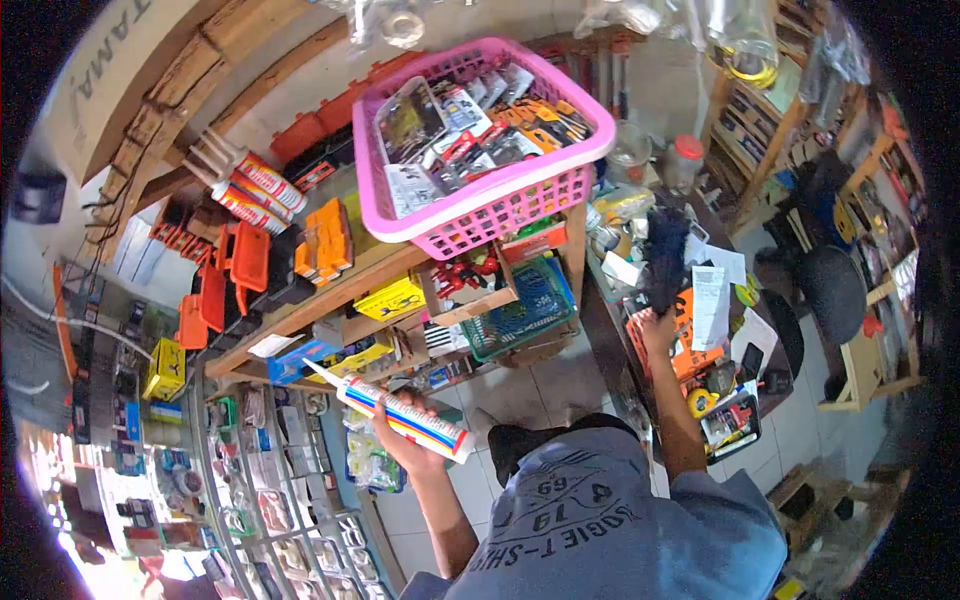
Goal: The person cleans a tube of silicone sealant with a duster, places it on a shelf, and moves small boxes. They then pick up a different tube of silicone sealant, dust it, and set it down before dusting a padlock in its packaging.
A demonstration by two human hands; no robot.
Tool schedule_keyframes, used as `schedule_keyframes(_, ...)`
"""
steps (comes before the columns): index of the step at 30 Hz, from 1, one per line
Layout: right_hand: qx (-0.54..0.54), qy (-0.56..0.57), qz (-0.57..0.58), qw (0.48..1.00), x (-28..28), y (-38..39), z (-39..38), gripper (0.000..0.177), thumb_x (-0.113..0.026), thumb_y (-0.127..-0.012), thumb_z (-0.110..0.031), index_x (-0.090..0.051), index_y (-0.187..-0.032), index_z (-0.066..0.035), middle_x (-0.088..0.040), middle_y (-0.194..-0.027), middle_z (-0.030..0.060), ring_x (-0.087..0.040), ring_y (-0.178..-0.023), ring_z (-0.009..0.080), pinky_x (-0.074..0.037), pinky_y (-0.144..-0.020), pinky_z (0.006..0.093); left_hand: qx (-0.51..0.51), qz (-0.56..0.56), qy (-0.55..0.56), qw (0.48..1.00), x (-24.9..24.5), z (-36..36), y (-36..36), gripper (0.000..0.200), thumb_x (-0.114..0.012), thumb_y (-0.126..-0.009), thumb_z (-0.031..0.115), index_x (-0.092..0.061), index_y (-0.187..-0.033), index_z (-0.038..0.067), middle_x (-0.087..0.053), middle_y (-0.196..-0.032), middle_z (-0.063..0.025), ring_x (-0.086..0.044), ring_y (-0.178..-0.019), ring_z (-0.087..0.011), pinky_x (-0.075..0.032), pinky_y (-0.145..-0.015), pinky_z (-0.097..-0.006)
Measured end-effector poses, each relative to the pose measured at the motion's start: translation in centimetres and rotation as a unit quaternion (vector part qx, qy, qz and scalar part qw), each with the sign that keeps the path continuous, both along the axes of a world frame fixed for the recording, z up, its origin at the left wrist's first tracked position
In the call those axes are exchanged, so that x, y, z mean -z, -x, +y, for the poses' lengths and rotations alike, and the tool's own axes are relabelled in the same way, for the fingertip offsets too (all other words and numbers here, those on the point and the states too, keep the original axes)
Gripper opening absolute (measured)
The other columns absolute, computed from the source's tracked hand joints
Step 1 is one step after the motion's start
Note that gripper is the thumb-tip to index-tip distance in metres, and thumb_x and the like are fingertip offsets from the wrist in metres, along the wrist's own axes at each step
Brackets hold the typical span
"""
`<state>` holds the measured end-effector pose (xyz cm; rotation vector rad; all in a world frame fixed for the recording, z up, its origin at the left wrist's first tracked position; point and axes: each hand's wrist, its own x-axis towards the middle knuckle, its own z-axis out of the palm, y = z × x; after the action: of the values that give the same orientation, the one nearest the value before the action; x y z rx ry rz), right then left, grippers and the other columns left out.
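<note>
My left hand [408,445] is wrapped around a sealant tube [440,436], white with coloured stripes. Its pale nozzle points up and left, toward a blue box [300,362] at the shelf edge. At the right, my right hand [657,330] is closed on the lower end of a dark, fluffy duster [668,255]. The duster stands up over a cluttered desk, beside a long paper slip [710,305] and an orange case [690,345]. Its handle is mostly hidden by my fingers.
A pink basket [500,192] full of packaged goods sits on the wooden shelf. Similar sealant tubes [255,192] and orange boxes [325,240] stand left of it. Below are a cardboard box [480,305] and a green basket [520,325]. A yellow tape measure [702,403] lies on the desk.
</note>
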<state>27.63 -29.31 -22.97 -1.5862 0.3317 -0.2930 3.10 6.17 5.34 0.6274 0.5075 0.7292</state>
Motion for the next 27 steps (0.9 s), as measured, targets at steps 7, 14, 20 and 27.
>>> schedule_keyframes(7,0.084,0.406,0.199,0.888,-1.8,1.0,0.2,0.079,-0.072,-0.071,-0.044,-0.042,-0.135,-0.01,-0.059,-0.103,0.0246,-0.058,-0.098,0.0422,-0.045,-0.085,0.0534,0.019,0.057,0.048,0.997,0.8,-2.1,-0.2,0.031,-0.051,-0.092,0.033,-0.049,-0.115,0.013,-0.053,-0.077,-0.0044,-0.052,-0.064,-0.0171,-0.045,-0.056,-0.0315)
schedule_keyframes(14,0.1,0.456,0.262,0.845,-10.0,2.6,2.1,0.071,-0.067,-0.076,-0.048,-0.044,-0.134,-0.014,-0.055,-0.112,0.0216,-0.049,-0.11,0.0397,-0.04,-0.087,0.0552,0.085,0.048,0.058,0.994,1.3,-1.8,-1.2,0.031,-0.051,-0.09,0.032,-0.046,-0.114,0.012,-0.054,-0.077,-0.0041,-0.053,-0.062,-0.0181,-0.045,-0.056,-0.0348)
schedule_keyframes(20,-0.161,0.239,-0.156,0.945,-21.1,8.6,8.0,0.038,-0.064,-0.085,-0.021,-0.056,-0.117,-0.001,-0.061,-0.109,0.0173,-0.057,-0.101,0.0297,-0.044,-0.088,0.0396,0.096,0.017,-0.069,0.993,1.1,-0.1,-1.9,0.04,-0.062,-0.08,0.016,-0.039,-0.111,0.006,-0.054,-0.08,-0.0106,-0.059,-0.063,-0.0225,-0.052,-0.054,-0.0365)
schedule_keyframes(27,-0.514,0.159,-0.218,0.814,-29.8,12.4,18.0,0.043,-0.069,-0.082,-0.023,-0.056,-0.118,-0.005,-0.06,-0.11,0.015,-0.058,-0.1,0.0305,-0.044,-0.09,0.0385,0.217,0.03,-0.253,0.942,1.8,1.0,-3.5,0.042,-0.065,-0.077,0.001,-0.043,-0.113,0.004,-0.059,-0.084,-0.0079,-0.062,-0.07,-0.0182,-0.052,-0.062,-0.0323)
